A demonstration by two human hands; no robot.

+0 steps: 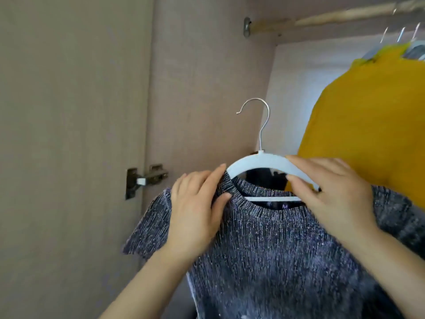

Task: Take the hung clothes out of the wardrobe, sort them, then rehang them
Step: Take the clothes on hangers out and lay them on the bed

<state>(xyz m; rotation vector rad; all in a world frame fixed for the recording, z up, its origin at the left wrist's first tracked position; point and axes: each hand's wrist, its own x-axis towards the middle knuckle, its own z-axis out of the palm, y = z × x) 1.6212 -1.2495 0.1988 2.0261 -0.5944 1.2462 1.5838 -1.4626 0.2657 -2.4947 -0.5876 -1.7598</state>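
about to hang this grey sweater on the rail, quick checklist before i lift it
1. Hook of the hanger free and pointing up: ok.
2. Bare stretch of rail left of the yellow garment: ok.
3. Left hand pinches the sweater collar over the hanger's left arm: ok.
4. Right hand grips the hanger's right arm: ok.
5. Sweater's right shoulder seated on the hanger: cannot tell, the right hand hides it.

This is the inside of a home wardrobe [207, 77]. A wooden rail [333, 18] crosses the top, with clothes [368, 111] on hangers [401, 34] at right and a door hinge [147, 178] at left.
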